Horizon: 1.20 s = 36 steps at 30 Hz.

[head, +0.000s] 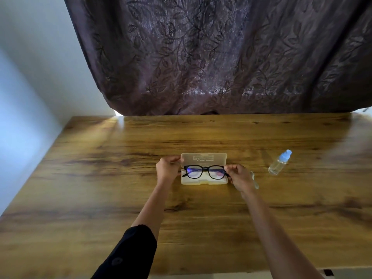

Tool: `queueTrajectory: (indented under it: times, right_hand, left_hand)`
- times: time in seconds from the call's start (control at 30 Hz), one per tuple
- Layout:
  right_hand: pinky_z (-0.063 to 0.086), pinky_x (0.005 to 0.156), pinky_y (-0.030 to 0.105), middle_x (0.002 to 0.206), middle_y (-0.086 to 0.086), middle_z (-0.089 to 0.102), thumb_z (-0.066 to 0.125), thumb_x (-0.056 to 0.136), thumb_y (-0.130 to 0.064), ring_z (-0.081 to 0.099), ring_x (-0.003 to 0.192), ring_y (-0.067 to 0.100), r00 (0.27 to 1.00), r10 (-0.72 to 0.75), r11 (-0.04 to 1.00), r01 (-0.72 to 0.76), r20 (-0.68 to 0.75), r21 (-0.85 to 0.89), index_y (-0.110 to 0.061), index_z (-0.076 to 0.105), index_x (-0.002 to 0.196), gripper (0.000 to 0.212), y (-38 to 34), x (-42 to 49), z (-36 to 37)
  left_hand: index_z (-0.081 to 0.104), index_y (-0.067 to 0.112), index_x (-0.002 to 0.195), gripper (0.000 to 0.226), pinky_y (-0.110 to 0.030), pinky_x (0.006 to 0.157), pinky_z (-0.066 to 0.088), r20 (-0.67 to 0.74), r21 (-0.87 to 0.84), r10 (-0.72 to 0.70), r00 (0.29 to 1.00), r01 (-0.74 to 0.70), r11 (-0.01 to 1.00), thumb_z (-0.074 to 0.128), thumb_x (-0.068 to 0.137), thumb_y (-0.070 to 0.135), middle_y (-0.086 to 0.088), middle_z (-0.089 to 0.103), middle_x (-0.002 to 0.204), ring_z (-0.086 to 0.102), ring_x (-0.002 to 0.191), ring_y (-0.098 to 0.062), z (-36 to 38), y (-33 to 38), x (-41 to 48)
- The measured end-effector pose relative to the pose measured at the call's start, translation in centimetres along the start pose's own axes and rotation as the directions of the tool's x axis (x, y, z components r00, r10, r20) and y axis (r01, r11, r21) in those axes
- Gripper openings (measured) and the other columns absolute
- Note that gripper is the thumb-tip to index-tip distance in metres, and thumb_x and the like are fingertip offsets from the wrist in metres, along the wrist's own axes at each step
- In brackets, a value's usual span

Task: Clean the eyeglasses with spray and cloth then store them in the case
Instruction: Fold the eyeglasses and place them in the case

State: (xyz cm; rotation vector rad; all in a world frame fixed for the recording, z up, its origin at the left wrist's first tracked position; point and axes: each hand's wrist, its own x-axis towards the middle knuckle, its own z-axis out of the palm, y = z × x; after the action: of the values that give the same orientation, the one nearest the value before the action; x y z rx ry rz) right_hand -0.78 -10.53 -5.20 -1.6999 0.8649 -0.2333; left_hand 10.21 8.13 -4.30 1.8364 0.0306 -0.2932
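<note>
Black-framed eyeglasses (205,171) hover over the open translucent case (203,181), whose lid (203,159) stands up behind them. My right hand (239,177) pinches the glasses at their right end. My left hand (168,169) is at the case's left side, fingers on the lid's edge and the glasses' left end. A clear spray bottle with a blue cap (279,162) lies tilted on the table to the right. A thin pale strip (254,179), possibly the cloth, shows just right of my right wrist.
The wooden table (100,188) reaches a pale wall on the left. A dark patterned curtain (221,57) hangs behind its far edge. The near table edge runs along the bottom of the view.
</note>
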Motion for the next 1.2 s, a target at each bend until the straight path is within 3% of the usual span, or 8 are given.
queueTrajectory:
  times: [0.13,0.33,0.47,0.67,0.8,0.97,1.07,1.2]
  right_hand:
    - [0.051,0.072,0.034,0.075,0.002,0.065,0.065,0.084,-0.022,0.058,0.063,0.014,0.999,-0.029,1.0,0.028,-0.042,-0.012,-0.013,0.063,0.089,0.011,-0.1,-0.7,0.5]
    - [0.05,0.054,0.015,0.075,0.007,0.068,0.075,0.075,-0.017,0.062,0.055,0.006,0.994,-0.081,0.995,0.076,-0.077,-0.058,-0.008,0.064,0.091,0.022,-0.6,-1.1,0.8]
    - [0.052,0.061,0.022,0.073,0.006,0.068,0.077,0.072,-0.021,0.063,0.06,0.011,0.99,-0.092,0.983,0.072,-0.111,-0.169,-0.008,0.068,0.09,0.023,-0.7,-1.5,0.9]
    - [0.05,0.057,0.017,0.075,0.004,0.067,0.076,0.073,-0.015,0.063,0.059,0.01,0.991,-0.072,0.987,0.054,-0.117,-0.151,-0.006,0.067,0.096,0.026,-0.7,-1.8,1.1]
    - [0.053,0.061,0.025,0.08,0.005,0.067,0.077,0.071,-0.013,0.065,0.064,0.016,0.99,-0.069,0.987,0.049,-0.127,-0.154,-0.005,0.064,0.097,0.03,-0.9,-1.8,1.1]
    - [0.049,0.07,0.029,0.089,0.002,0.065,0.079,0.068,-0.03,0.063,0.083,0.02,0.985,-0.019,0.969,-0.024,-0.171,-0.245,-0.012,0.058,0.097,0.04,-0.6,-1.7,0.9]
    - [0.055,0.076,0.033,0.094,0.004,0.066,0.078,0.069,-0.032,0.063,0.076,0.016,0.988,0.102,0.983,-0.118,-0.12,-0.138,-0.011,0.061,0.106,0.046,-0.4,-1.5,0.6]
    - [0.056,0.069,0.03,0.088,0.008,0.067,0.077,0.072,-0.025,0.062,0.073,0.016,0.983,0.173,0.985,-0.174,-0.057,-0.011,-0.007,0.066,0.103,0.038,-0.3,-1.0,0.4]
  left_hand:
    - [0.067,0.006,0.109,0.024,-0.023,0.059,0.058,0.016,-0.016,-0.015,1.0,0.015,1.0,0.065,0.086,0.013,-0.01,0.067,0.103,0.066,0.088,-0.021,-0.2,0.0,0.1]
    - [0.067,0.007,0.109,0.025,-0.023,0.058,0.058,0.022,-0.004,-0.003,1.0,0.003,1.0,0.066,0.085,0.014,-0.008,0.067,0.101,0.067,0.088,-0.021,-0.3,-0.2,0.2]
    - [0.069,0.009,0.106,0.022,-0.021,0.058,0.057,0.028,0.01,0.014,1.0,-0.014,1.0,0.067,0.085,0.013,-0.005,0.067,0.097,0.067,0.087,-0.019,-0.3,-0.4,0.3]
    - [0.071,0.014,0.102,0.027,-0.023,0.08,0.055,0.093,0.092,-0.014,0.996,0.005,0.996,0.075,0.075,0.01,0.002,0.07,0.088,0.065,0.08,-0.008,-0.6,-1.1,0.3]
    - [0.068,0.014,0.105,0.03,-0.021,0.06,0.057,0.164,0.026,-0.088,0.983,0.085,0.996,0.073,0.077,0.006,-0.001,0.07,0.09,0.064,0.077,-0.007,-0.9,-1.2,0.1]
    - [0.067,0.014,0.102,0.028,-0.022,0.056,0.057,0.19,0.027,-0.1,0.977,0.097,0.995,0.073,0.077,0.004,-0.002,0.07,0.088,0.065,0.078,-0.009,-1.1,-1.1,-0.1]
    - [0.065,0.017,0.096,0.026,-0.022,0.055,0.057,0.2,0.009,-0.096,0.975,0.096,0.995,0.072,0.077,0.002,-0.001,0.069,0.087,0.064,0.076,-0.008,-1.1,-1.1,-0.2]
    - [0.063,0.017,0.095,0.026,-0.022,0.054,0.057,0.205,0.004,-0.092,0.974,0.093,0.996,0.071,0.077,0.0,0.0,0.068,0.085,0.064,0.073,-0.007,-1.2,-1.0,-0.4]
